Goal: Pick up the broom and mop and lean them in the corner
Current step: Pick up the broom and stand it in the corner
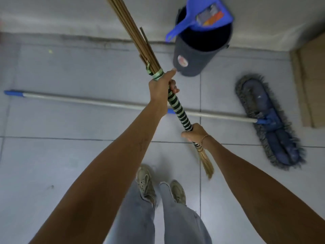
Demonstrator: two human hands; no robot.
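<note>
I hold a straw broom (177, 106) off the floor, slanting from upper left to lower right. Its middle is wrapped in green and white bands, and long brown sticks run up past the top edge. My left hand (161, 87) grips it just below a green tie. My right hand (195, 132) grips the lower part, with a short straw tuft hanging beneath. The mop (267, 118) lies flat on the tiled floor behind the broom. Its grey pole with a blue end (70, 99) stretches left, and its blue fringed head lies at the right.
A dark bin (198, 55) stands against the white wall (70, 14), with a blue dustpan (202, 13) resting in it. A cardboard sheet (311, 81) lies at the right edge. My two shoes (158, 187) stand on the grey tiles below the broom.
</note>
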